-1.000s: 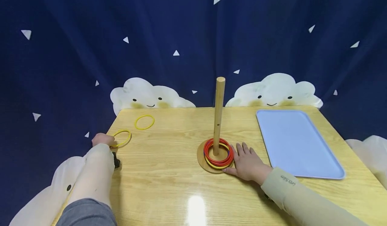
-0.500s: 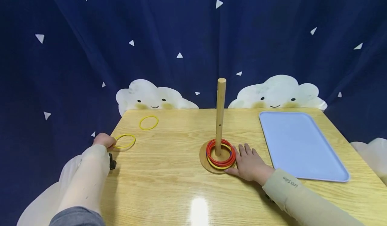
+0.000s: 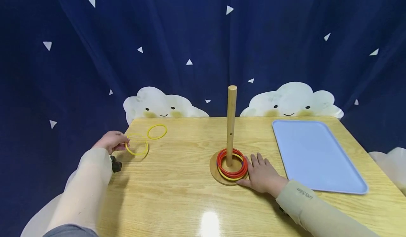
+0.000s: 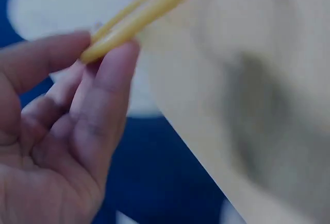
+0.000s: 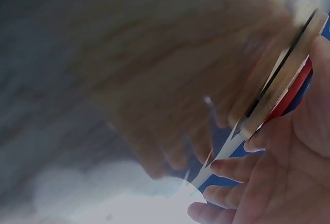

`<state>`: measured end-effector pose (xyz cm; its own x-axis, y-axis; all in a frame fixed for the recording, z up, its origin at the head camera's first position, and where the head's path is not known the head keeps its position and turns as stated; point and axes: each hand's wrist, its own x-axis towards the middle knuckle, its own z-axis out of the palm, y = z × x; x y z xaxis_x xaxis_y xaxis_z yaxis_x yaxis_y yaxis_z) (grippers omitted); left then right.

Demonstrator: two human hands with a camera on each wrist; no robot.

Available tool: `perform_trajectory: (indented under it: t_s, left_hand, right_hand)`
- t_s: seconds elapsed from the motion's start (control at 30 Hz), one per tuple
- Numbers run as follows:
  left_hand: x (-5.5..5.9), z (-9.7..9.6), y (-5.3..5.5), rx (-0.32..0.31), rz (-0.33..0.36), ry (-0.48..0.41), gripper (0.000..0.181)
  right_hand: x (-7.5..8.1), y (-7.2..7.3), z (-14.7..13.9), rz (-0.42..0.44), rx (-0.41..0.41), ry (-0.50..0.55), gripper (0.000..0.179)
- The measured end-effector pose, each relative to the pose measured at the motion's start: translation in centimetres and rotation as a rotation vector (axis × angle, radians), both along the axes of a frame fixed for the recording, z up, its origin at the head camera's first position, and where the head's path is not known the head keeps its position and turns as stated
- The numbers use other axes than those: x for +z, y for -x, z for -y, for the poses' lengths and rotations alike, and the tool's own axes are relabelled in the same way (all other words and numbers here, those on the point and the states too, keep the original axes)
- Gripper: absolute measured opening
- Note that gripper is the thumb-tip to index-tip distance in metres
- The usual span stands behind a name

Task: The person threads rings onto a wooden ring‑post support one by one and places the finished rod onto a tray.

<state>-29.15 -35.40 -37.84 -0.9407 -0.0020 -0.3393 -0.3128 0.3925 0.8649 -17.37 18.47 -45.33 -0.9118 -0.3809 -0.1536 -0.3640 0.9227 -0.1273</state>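
Observation:
My left hand pinches a thin yellow ring between thumb and fingertips, above the table's left edge. In the head view the ring tilts, with its shadow close by. A second yellow ring lies flat behind it. Right of the middle, a wooden post stands upright on a round base. Stacked round its foot are several red rings, with a yellow one under them and a bit of purple showing. My right hand rests at the base's right side, fingers spread and straight, holding nothing; its thumb touches the base's edge.
A pale blue tray lies on the right part of the wooden table. Behind the table hangs a dark blue curtain with white triangles and clouds. Tabletop stretches between the left hand and the post.
My left hand has lifted the nearer yellow ring from the table, tilting it and bringing it slightly to the right. The right hand stays by the base. The head view has shifted a little.

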Motion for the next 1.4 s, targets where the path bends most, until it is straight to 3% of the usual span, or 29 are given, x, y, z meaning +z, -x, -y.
perform_trajectory:
  t_s: [0.17,0.3,0.53,0.67,0.77,0.93,1.17,1.4]
  left_hand:
    - [4.4,-4.3,1.0,0.018,-0.244,-0.261,0.002]
    - [8.1,-8.3,1.0,0.01,-0.323,-0.451,0.01]
    - [13.7,-16.3,-1.5,-0.065,-0.44,-0.661,0.019]
    - [15.9,-20.0,-2.9,-0.149,-0.481,-0.715,0.02]
    - [16.7,-21.6,-3.6,-0.178,-0.463,-0.725,0.02]
    - [16.8,-23.3,-3.9,-0.189,-0.403,-0.767,0.019]
    - [16.3,-25.3,-4.0,-0.233,-0.369,-0.802,0.022]
    - [15.1,-27.2,-3.8,-0.275,-0.294,-0.746,0.023]
  right_hand:
    - [0.1,0.0,-0.1,-0.015,0.002,-0.018,0.098]
    - [0.2,-0.1,0.0,-0.016,-0.001,-0.007,0.098]
    - [0.0,-0.3,0.0,0.004,-0.004,0.008,0.097]
    - [0.0,-0.2,-0.1,-0.015,-0.007,0.008,0.096]
    - [0.0,-0.1,0.0,-0.021,-0.002,0.002,0.097]
    - [0.1,-0.2,0.1,-0.007,-0.003,-0.004,0.096]
    - [0.0,-0.2,0.1,-0.015,0.001,-0.013,0.097]
    - [0.0,-0.2,0.1,-0.011,0.0,-0.005,0.097]
